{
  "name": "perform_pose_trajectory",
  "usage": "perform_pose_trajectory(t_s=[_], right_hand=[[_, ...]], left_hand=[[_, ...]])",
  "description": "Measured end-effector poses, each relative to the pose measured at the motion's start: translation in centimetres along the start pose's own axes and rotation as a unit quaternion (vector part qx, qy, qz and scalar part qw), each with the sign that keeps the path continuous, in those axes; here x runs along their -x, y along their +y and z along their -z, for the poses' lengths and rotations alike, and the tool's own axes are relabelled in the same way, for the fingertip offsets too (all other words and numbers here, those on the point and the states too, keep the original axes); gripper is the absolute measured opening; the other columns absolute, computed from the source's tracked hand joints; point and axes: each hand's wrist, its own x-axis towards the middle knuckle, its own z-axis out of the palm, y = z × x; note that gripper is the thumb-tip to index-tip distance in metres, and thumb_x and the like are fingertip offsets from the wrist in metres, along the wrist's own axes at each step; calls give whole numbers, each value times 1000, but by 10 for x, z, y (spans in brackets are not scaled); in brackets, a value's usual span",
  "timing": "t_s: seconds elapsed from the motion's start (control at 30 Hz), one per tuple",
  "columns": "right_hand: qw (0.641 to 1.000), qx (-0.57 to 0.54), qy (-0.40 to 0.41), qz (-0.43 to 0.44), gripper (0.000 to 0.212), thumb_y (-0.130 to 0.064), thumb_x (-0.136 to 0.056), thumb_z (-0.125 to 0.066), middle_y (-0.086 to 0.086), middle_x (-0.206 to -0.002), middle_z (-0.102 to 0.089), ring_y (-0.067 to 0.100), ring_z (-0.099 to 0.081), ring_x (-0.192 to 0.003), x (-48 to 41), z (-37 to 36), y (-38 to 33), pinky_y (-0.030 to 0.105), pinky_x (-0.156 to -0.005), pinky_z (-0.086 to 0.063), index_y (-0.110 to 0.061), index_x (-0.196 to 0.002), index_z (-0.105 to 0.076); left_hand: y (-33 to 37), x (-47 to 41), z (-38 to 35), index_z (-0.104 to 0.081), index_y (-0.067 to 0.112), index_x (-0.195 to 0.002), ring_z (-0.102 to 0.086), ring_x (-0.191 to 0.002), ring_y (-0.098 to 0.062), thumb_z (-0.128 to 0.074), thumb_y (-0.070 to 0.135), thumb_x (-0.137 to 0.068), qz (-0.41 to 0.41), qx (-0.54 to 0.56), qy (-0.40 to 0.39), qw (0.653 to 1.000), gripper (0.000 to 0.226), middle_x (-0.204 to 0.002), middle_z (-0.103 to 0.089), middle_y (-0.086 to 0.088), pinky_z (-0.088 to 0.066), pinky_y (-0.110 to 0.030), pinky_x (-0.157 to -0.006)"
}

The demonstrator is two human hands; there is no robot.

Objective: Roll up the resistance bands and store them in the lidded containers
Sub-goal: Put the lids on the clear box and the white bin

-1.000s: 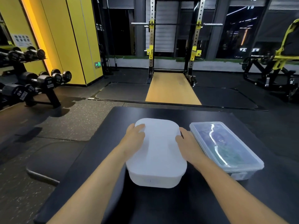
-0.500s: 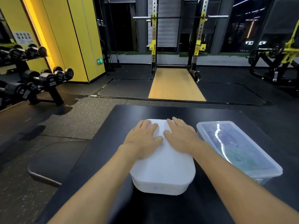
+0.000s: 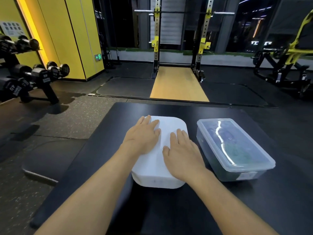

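Palms lie flat on my feed: the left hand (image 3: 142, 136) and the right hand (image 3: 183, 155) both rest on the white lidded container (image 3: 169, 126), fingers straight and slightly spread, gripping nothing. The left covers the lid's far left part, the right sits nearer on its right side, and the two are apart. That container stands closed on the black padded table (image 3: 169, 209). Just beside it on the right stands the clear lidded container (image 3: 233, 145), also closed, with dark green and blue contents I cannot make out. Dumbbells (image 3: 42, 73) sit racked at far left.
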Motion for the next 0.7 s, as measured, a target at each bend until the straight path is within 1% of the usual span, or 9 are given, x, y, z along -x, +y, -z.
perform_pose_trajectory(t_s=[0.07,0.13,0.2,0.3,0.4,0.47,0.5,0.6,0.7], right_hand=[[1000,-9,8,-10,64,-40,-107,-21,8,-172,4,19,8,-158,11,0,-5,42,-127,-12,-10,-163,-10],[999,-21,20,-18,63,-40,-107,-21,7,-172,4,19,8,-158,10,0,-6,42,-127,-12,-11,-162,-14],[999,-33,14,-15,64,-41,-107,-22,7,-172,5,18,9,-158,8,3,-4,41,-127,-10,-11,-163,-12],[998,-49,-21,18,65,-43,-108,-24,4,-172,8,16,12,-158,8,11,4,39,-128,-6,-15,-164,-7],[993,-56,-76,67,58,-42,-109,-32,0,-170,-19,20,-11,-157,8,37,29,39,-125,-13,-19,-162,-25],[997,-40,-29,63,45,-39,-108,-35,-9,-142,-54,18,-40,-142,13,56,56,39,-122,-19,-27,-150,-44],[999,-15,8,42,41,-40,-108,-35,-14,-131,-58,15,-45,-136,15,62,72,40,-122,-19,-31,-145,-49],[995,79,41,-35,37,-48,-104,-23,-14,-131,-53,15,-45,-130,19,62,113,42,-118,-24,-30,-121,-51],[996,39,2,-85,61,-56,-101,-14,-7,-152,-40,19,-34,-143,15,43,133,44,-120,-25,-26,-148,-38]], left_hand=[[2,5,1,-56,29,-122,-40,-136,-19,-29,34,-106,9,-18,54,998,32,-133,-50,5,-47,-39,-87],[6,17,2,-58,27,-106,-45,-124,-19,-31,27,-105,17,-15,80,997,27,-114,-51,8,-45,-37,-76],[13,33,1,-57,29,-122,-36,-141,-21,-31,29,-106,12,-8,44,999,30,-132,-48,7,-48,-41,-88],[25,63,3,-34,35,-155,-2,-161,-19,-29,39,-109,7,-11,-17,1000,47,-171,-15,8,-34,-47,-115],[29,77,11,-29,37,-158,4,-161,-17,-31,54,-106,9,-4,-20,1000,55,-174,-7,8,-27,-46,-119],[30,78,14,-29,37,-158,3,-160,-18,-32,69,-101,11,-11,-27,1000,65,-173,-8,7,-28,-47,-119],[30,77,15,-28,37,-158,3,-160,-19,-31,75,-98,11,-16,-29,999,71,-173,-8,6,-29,-48,-118],[31,75,15,-24,39,-160,4,-161,-20,-29,84,-92,11,-26,-33,999,82,-174,-6,5,-30,-48,-118],[29,72,15,-18,42,-161,8,-161,-17,-28,86,-90,17,-20,-43,999,85,-175,0,5,-28,-47,-120]])
